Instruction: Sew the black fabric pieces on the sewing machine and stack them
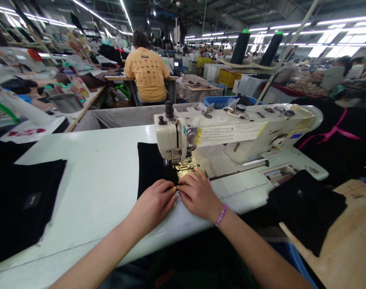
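A black fabric piece lies flat on the pale table, its right edge by the needle area of a white sewing machine. My left hand rests at the fabric's near right corner, with thumb and fingers pinched on its edge. Close against it, my right hand wears a beaded bracelet on the wrist. Its fingers pinch the same fabric edge, just in front of the brass-coloured plate under the presser foot. The fingertips of both hands nearly touch and cover the fabric corner.
Black fabric pieces with a small label lie on the table's left. More black pieces are stacked at right beside brown cardboard. A white pen lies by the machine base. A person in a yellow shirt sits ahead.
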Demonstrator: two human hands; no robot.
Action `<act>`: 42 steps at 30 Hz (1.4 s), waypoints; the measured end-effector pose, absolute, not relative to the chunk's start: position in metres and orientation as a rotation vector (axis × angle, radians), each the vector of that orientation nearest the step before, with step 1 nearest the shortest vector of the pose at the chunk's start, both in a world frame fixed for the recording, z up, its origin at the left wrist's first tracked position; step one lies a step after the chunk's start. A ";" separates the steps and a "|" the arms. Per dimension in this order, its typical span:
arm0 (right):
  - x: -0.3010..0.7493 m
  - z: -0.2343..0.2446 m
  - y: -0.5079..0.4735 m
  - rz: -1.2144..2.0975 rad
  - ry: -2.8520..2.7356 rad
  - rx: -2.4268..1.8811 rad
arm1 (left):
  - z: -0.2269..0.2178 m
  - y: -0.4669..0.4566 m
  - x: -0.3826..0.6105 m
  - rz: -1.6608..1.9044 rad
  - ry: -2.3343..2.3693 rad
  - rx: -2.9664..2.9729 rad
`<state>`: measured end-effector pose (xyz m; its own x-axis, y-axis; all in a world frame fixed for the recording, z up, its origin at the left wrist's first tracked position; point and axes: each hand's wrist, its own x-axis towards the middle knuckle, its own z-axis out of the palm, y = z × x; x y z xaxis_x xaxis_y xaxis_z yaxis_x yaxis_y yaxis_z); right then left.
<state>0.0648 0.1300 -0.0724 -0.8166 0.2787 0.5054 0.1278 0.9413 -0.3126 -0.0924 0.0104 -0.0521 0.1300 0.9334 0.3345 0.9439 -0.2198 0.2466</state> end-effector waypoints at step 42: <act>0.080 -0.093 0.080 0.370 -2.426 -0.447 | -0.065 0.002 -0.105 -0.560 -2.409 -1.952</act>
<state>0.0803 0.0796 -0.0929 -0.7398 0.4028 0.5389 0.2238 0.9027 -0.3676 -0.1050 0.0022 -0.0649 -0.2323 0.9491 0.2128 0.9456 0.1691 0.2781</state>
